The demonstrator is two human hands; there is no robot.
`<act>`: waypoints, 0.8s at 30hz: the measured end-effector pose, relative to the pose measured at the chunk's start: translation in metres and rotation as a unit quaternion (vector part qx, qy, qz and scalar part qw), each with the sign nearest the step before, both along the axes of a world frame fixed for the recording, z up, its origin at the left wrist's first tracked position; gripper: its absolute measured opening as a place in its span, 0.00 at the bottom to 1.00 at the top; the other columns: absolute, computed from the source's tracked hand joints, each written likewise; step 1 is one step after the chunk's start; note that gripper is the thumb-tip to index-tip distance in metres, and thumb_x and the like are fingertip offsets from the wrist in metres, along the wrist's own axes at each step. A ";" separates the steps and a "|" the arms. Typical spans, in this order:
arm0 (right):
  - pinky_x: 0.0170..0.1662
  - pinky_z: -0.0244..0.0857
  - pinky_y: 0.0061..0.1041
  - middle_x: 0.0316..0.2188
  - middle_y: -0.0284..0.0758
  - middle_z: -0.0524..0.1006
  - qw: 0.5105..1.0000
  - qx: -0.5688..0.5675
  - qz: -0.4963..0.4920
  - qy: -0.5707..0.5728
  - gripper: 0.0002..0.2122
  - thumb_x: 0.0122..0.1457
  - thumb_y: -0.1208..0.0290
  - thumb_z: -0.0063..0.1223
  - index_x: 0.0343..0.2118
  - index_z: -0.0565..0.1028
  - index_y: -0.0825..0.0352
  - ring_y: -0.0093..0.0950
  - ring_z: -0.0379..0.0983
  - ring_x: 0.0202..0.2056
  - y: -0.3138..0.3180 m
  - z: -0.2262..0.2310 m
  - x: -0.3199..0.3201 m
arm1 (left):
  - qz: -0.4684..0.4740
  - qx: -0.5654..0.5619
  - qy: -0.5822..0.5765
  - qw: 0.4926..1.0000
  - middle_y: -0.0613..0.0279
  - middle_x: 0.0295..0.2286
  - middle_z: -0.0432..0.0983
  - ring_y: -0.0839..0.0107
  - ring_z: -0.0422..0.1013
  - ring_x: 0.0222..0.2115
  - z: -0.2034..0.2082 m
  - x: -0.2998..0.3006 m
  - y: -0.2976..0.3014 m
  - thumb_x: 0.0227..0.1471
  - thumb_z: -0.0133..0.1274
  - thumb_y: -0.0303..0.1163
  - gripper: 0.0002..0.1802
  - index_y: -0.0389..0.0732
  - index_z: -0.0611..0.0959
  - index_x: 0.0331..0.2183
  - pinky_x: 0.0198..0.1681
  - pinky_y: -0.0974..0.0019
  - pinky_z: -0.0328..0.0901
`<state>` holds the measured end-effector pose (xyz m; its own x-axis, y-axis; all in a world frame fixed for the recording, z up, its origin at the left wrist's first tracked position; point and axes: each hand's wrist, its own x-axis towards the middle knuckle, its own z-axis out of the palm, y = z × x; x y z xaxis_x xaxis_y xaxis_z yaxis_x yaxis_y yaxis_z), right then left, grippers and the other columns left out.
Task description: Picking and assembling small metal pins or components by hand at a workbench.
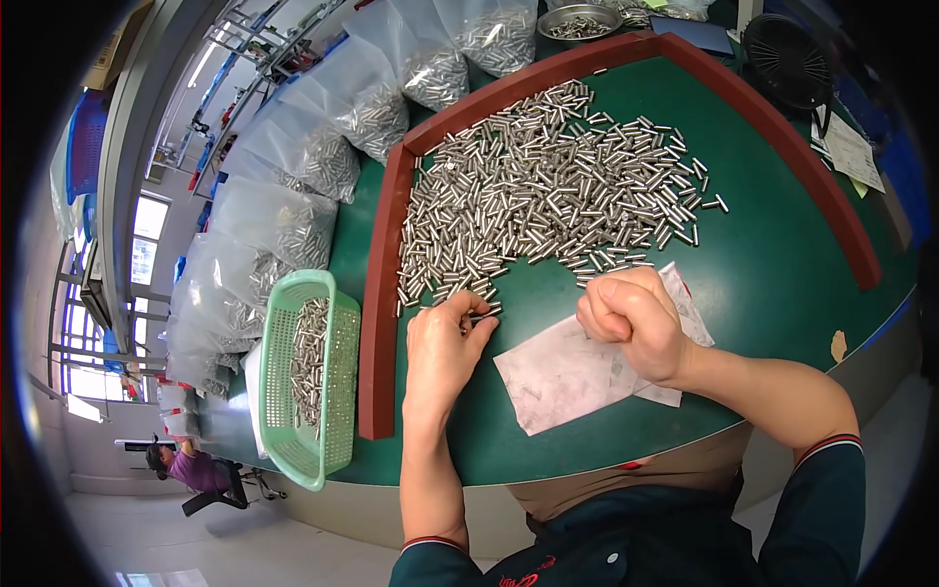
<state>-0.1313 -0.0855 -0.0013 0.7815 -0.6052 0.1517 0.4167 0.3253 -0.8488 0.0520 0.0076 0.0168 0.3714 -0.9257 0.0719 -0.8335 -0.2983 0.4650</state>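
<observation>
Dark green shirt cloth (675, 538) sits closest to my head camera, along the lower edge, with two bare forearms reaching over a smooth green tabletop (773, 254). Short, shiny steel pins (558, 186) lie heaped there inside a dark red, angled rail (377, 342). At the heap's near left corner I see the left hand (440, 342), thumb and forefinger curled about a few pins; whether they truly pinch them, I cannot tell. The right hand (641, 323) is clenched in a fist over a smudged white paper sheet (567, 377), its palm hidden, so I can't say if anything is inside. To do this well, I'd take pins from the loose fringe, line them up between the fingertips, and avoid dragging the heap, since smooth cylinders probably roll. Left of the rail, a mint-green perforated plastic basket (342, 391) holds more pins. Clear plastic bags (367, 73), pins filling their lower parts, line the rail's outer side; beyond it, a round metal bowl (584, 41) holds similar pieces.
</observation>
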 end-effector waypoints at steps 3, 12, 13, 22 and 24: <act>0.18 0.40 0.17 0.08 0.26 0.52 1.000 -0.001 0.005 -0.002 0.15 0.51 0.71 0.31 0.09 0.52 0.64 0.15 0.44 0.14 0.001 0.002 0.000 | -0.020 -0.018 0.005 1.000 0.59 0.09 0.64 0.65 0.63 0.11 -0.004 0.002 0.001 0.36 0.55 0.25 0.05 0.36 0.76 0.21 0.18 0.65 0.58; 0.17 0.40 0.19 0.06 0.26 0.52 1.000 -0.009 -0.009 0.004 0.16 0.51 0.69 0.33 0.08 0.53 0.63 0.18 0.44 0.12 0.000 -0.002 0.002 | -0.046 0.027 0.802 0.595 0.68 0.18 0.61 0.87 0.48 0.13 -0.015 -0.011 -0.008 0.49 0.48 0.30 0.06 0.40 0.69 0.28 0.16 0.84 0.46; 0.17 0.40 0.19 0.06 0.26 0.52 1.000 -0.009 -0.011 0.005 0.16 0.51 0.69 0.32 0.08 0.53 0.63 0.18 0.44 0.12 0.000 -0.003 0.002 | -0.034 0.027 0.800 0.599 0.67 0.19 0.62 0.87 0.48 0.14 -0.018 -0.013 -0.009 0.49 0.48 0.30 0.05 0.41 0.69 0.28 0.15 0.84 0.45; 0.18 0.42 0.18 0.08 0.26 0.54 1.000 -0.005 -0.008 0.005 0.15 0.50 0.71 0.32 0.08 0.53 0.64 0.15 0.46 0.14 -0.001 -0.003 0.000 | -0.058 0.009 0.780 0.623 0.62 0.24 0.69 0.86 0.50 0.14 -0.025 -0.019 -0.010 0.51 0.45 0.28 0.05 0.39 0.72 0.32 0.17 0.81 0.45; 0.18 0.42 0.18 0.08 0.26 0.54 1.000 -0.007 -0.009 0.006 0.15 0.50 0.71 0.32 0.08 0.53 0.64 0.15 0.46 0.14 -0.001 -0.004 0.000 | -0.045 0.021 0.778 0.627 0.63 0.23 0.68 0.85 0.49 0.14 -0.023 -0.020 -0.010 0.52 0.44 0.28 0.05 0.39 0.72 0.32 0.17 0.82 0.46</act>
<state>-0.1310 -0.0863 -0.0048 0.7723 -0.6169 0.1515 0.4123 0.3052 -0.8584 0.0318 -0.0023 -0.0063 -0.0914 -0.9368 -0.3378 0.6040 -0.3218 0.7291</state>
